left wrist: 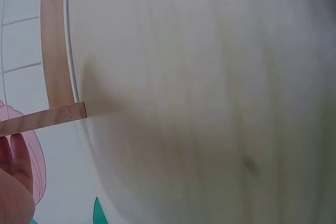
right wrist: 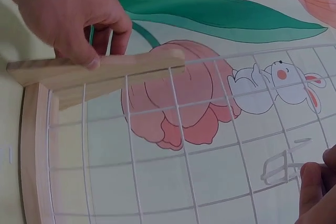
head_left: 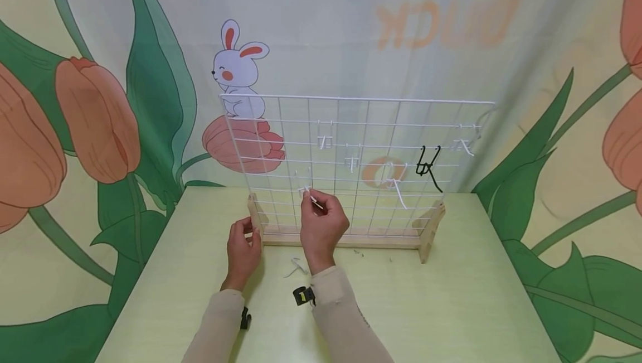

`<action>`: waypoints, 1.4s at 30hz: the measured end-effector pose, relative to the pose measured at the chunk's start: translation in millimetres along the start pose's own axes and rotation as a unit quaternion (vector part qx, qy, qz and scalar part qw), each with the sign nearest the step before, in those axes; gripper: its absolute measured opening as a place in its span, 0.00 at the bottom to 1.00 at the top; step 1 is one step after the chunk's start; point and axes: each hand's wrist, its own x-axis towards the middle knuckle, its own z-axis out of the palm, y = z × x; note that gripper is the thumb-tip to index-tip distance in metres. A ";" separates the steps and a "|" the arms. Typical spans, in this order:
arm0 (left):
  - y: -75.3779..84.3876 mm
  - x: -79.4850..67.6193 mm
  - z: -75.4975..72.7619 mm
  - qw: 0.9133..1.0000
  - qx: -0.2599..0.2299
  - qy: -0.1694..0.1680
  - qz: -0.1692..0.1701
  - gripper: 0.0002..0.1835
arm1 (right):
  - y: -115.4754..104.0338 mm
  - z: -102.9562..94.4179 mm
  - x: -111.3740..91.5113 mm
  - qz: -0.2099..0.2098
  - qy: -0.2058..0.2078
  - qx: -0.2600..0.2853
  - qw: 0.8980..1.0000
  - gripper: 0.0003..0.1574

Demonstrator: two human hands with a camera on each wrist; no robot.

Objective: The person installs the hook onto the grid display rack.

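My right hand (head_left: pixel 323 226) pinches the arm of a white wire hook (right wrist: pixel 275 171) between thumb and fingertips, at the lower left of a white wire grid panel (head_left: pixel 356 98). The hook's frame lies against the grid wires; whether it is seated on them I cannot tell. My left hand (head_left: pixel 243 251) holds the left upright (right wrist: pixel 131 69) of the wooden stand that carries the panel. Its thumb lies on the front edge and its fingers reach the outer side. Below the grid, a loose white hook (head_left: pixel 297 266) lies on the table between the two arms.
Several white hooks, among them one at the upper middle (head_left: pixel 325 141) and one with a long arm (head_left: pixel 398 187), hang on the grid. A black hook (head_left: pixel 426 168) hangs at the right. Tiny bits (head_left: pixel 358 252) lie on the table (head_left: pixel 466 301) before the stand's base bar.
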 end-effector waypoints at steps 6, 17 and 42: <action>-1.0 -1.1 -0.8 1.000 0.003 -0.003 -0.007 0.18 | 6.6 2.0 -4.6 -0.048 0.000 -0.019 0.999 0.03; -3.3 -0.5 0.8 1.000 0.001 -0.005 -0.006 0.18 | 17.7 2.5 -14.1 -0.064 -0.006 -0.025 0.998 0.03; -1.7 -1.1 0.5 1.000 0.011 0.002 0.000 0.18 | 27.4 -1.4 -27.6 -0.022 -0.025 -0.017 0.999 0.09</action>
